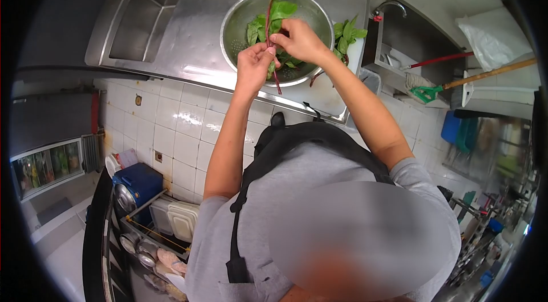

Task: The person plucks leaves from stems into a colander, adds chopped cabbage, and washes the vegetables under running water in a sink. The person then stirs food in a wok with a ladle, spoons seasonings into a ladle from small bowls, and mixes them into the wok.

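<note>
A leafy stem [268,13], reddish with green leaves, stands upright over a metal colander [229,22] on the steel counter. Both hands meet on it. My left hand [255,65] is closed round its lower part, and the red stem end sticks out below the fingers. Just above and to the right, my right hand [298,39] pinches at the stem's middle, fingers pressed together. Loose green leaves [255,31] lie in the colander, partly hidden by my hands. More leafy stems [346,33] rest to the right, on a white board [334,93].
A steel sink [140,25] is set in the counter at the left. Another sink basin [408,33] with a tap stands at the right, near a green-headed broom [425,93] and a red-handled tool. Plastic containers [182,219] sit on a rack at lower left.
</note>
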`<state>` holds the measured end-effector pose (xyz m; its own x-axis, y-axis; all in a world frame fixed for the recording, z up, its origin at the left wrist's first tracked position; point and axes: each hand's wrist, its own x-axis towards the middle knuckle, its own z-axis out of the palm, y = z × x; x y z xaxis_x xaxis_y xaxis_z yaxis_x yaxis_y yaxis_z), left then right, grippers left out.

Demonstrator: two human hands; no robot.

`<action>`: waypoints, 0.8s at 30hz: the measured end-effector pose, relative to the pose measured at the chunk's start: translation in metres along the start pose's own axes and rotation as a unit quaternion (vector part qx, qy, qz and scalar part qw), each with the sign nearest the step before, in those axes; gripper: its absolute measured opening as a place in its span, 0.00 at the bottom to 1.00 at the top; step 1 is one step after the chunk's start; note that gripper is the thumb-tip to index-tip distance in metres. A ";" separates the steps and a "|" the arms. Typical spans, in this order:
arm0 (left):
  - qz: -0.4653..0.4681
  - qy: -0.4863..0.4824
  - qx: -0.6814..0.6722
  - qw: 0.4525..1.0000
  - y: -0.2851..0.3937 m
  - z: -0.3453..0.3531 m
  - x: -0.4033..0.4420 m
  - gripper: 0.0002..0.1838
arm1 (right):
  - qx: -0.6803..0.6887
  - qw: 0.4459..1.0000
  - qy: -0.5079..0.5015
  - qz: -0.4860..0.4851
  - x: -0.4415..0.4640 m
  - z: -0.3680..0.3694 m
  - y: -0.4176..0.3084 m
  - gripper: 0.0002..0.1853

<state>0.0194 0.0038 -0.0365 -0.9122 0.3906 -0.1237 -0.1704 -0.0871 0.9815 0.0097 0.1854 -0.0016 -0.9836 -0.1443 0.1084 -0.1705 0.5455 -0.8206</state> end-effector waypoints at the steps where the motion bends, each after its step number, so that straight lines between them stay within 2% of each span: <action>1: 0.019 0.022 0.004 1.000 -0.010 0.004 0.004 0.07 | -0.070 0.997 0.038 -0.022 -0.001 0.007 0.002 0.14; 2: 0.039 0.042 0.009 0.998 -0.017 0.004 0.007 0.07 | -0.086 0.994 0.059 -0.013 0.000 0.016 0.004 0.13; 5: 0.019 0.099 0.151 0.983 -0.015 0.001 0.005 0.06 | -0.115 0.986 0.117 0.005 0.008 0.048 0.032 0.11; 8: 0.039 0.124 0.172 0.976 -0.015 -0.014 -0.003 0.06 | -0.136 0.983 0.094 0.074 0.016 0.038 0.081 0.11; 9: 0.045 0.132 0.205 0.969 -0.005 -0.020 -0.008 0.07 | -0.165 0.981 0.008 0.098 0.011 0.023 0.081 0.12; 12: 0.036 0.135 0.236 0.962 0.001 -0.033 -0.013 0.08 | -0.231 0.972 -0.005 0.044 -0.004 -0.007 0.029 0.11; 13: 0.024 0.130 0.241 0.962 0.004 -0.033 -0.014 0.07 | -0.233 0.969 0.067 -0.045 -0.004 -0.004 0.019 0.11; 16: 0.051 0.118 0.187 0.974 0.006 -0.029 -0.014 0.07 | -0.181 0.959 0.133 -0.171 0.005 0.012 -0.006 0.07; 17: 0.043 0.115 0.180 0.976 0.007 -0.026 -0.014 0.07 | -0.199 0.954 0.137 -0.179 0.008 0.018 -0.004 0.05; 20: 0.029 0.110 0.171 0.979 0.015 -0.024 -0.017 0.07 | -0.181 0.953 0.138 -0.200 0.017 0.034 0.010 0.07; 22: 0.030 0.108 0.177 0.978 0.018 -0.024 -0.021 0.07 | -0.150 0.961 0.170 -0.160 0.017 0.038 0.015 0.09; 24: 0.047 0.100 0.273 0.956 0.016 -0.029 -0.026 0.06 | -0.137 0.968 0.180 -0.107 0.019 0.035 0.024 0.12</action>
<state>0.0293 -0.0340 -0.0218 -0.9762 0.2169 -0.0034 0.0854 0.3988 0.9131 -0.0108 0.1672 -0.0390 -0.8728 -0.0071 0.4881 -0.3324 0.7409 -0.5836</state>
